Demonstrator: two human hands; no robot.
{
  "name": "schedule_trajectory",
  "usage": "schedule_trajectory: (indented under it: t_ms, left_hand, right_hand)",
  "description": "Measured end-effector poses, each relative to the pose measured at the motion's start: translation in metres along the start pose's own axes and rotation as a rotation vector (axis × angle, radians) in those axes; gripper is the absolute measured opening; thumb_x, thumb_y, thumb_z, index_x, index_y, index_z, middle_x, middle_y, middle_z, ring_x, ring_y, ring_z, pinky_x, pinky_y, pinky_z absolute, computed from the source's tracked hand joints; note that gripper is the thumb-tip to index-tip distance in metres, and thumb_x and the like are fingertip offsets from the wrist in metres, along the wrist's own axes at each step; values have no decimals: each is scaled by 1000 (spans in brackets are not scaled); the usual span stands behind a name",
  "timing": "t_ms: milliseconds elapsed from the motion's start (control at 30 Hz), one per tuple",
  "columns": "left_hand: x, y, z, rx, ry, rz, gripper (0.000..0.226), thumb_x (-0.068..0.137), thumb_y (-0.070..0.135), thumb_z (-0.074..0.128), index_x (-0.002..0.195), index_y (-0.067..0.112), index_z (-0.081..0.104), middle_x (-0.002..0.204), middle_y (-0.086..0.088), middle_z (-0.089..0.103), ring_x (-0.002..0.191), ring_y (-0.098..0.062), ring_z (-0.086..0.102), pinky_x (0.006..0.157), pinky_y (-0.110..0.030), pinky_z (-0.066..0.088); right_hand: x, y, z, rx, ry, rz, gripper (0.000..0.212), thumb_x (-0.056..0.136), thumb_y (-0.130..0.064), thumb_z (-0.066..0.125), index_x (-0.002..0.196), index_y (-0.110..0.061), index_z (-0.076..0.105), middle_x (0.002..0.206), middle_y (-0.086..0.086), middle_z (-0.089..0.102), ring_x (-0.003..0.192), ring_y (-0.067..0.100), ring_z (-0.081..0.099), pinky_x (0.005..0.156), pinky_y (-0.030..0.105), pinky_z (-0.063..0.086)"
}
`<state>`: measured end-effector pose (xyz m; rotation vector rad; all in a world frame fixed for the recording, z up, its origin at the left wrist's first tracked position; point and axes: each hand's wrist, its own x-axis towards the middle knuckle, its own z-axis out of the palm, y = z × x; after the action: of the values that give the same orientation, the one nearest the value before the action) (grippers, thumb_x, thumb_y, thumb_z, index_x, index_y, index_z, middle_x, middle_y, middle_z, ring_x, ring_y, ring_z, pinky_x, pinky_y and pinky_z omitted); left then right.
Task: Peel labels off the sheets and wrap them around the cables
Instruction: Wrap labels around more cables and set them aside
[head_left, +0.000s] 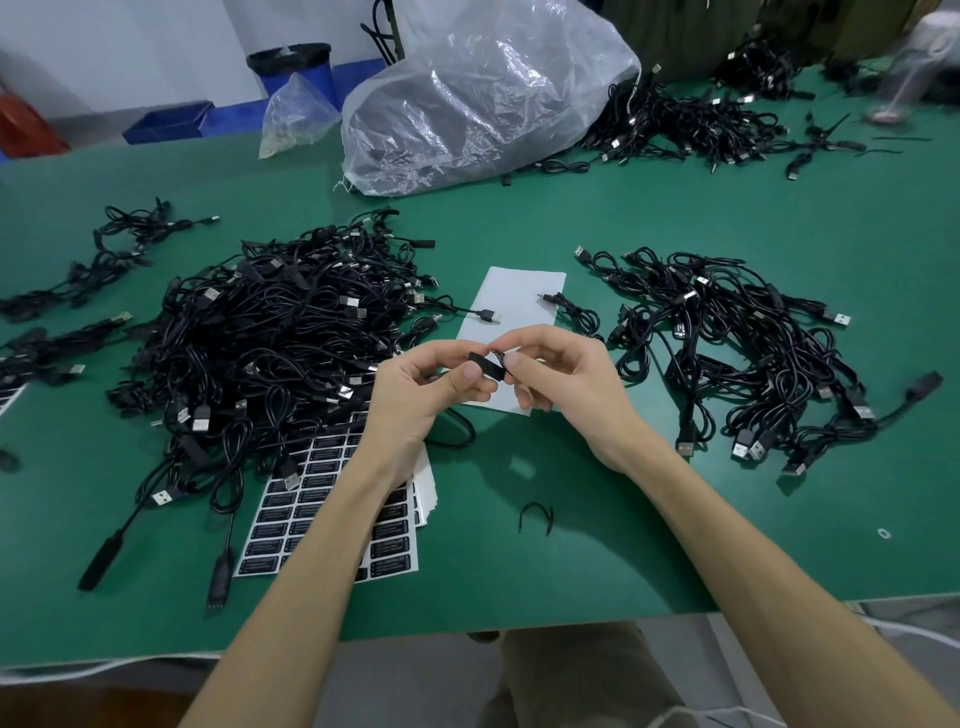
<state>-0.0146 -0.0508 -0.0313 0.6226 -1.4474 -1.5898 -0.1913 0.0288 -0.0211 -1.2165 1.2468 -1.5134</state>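
Clear plastic bag (483, 98), blue bins (166, 122)

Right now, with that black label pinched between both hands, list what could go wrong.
1. The label is pinched by the left hand and the right hand at once. It may stick to a fingertip or fold on itself, then go on crooked.
2. The big cable pile overlaps the label sheets. Pulling the next cable out could drag or crease them.

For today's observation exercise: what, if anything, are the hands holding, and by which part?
The left hand and right hand pinch a black label by its opposite ends.
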Motion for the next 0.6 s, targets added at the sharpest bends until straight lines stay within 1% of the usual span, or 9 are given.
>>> schedule_trajectory:
  t_ms: [100,167,233,367,467,533,600]
  left_hand:
    - [0,0,0,8,16,-6,24,83,11,77,106,4,76,85,-11,75,73,-22,74,75,-29,60]
    - [0,0,1,17,28,-10,24,83,11,77,106,3,76,83,-11,75,71,-21,74,74,-28,60]
    - [0,0,1,20,41,-13,24,82,10,77,105,3,76,83,-12,75,71,-21,73,73,-28,59]
    - [1,0,2,33,32,-14,25,82,12,78,104,2,76,85,-14,75,73,-22,72,72,-28,59]
    - [1,-1,2,54,7,-15,25,81,14,79,105,5,78,83,-14,75,73,-23,72,73,-28,58]
    - [1,-1,2,52,-2,-20,24,81,15,79,104,8,79,82,-15,76,73,-23,72,73,-27,58]
    - [1,-1,1,40,-10,-25,23,81,15,80,103,10,80,81,-15,76,72,-23,72,72,-27,58]
  right_hand:
    - [0,-1,1,-1,-3,-13,16,99,-6,65,105,-14,78,79,4,65,61,19,56,65,40,39]
    - [-1,-1,2,-1,-2,-13,18,100,-5,63,105,-13,78,81,1,64,60,18,57,68,42,38]
    - [-1,-2,2,-4,-4,-7,19,101,-5,61,108,-12,78,81,1,64,60,18,56,66,40,40]
    - [-1,-3,2,-4,-16,9,22,100,-1,59,112,-11,74,78,7,60,56,18,49,57,24,44]
    - [0,-3,3,13,-9,36,23,96,3,58,114,-9,66,76,6,62,53,16,47,55,22,43]
    - [0,-3,3,35,-12,51,21,96,3,58,113,-8,63,77,4,62,52,16,46,52,24,39]
    - [0,-4,3,50,-20,52,20,96,3,59,111,-9,61,79,4,62,50,15,47,49,22,38]
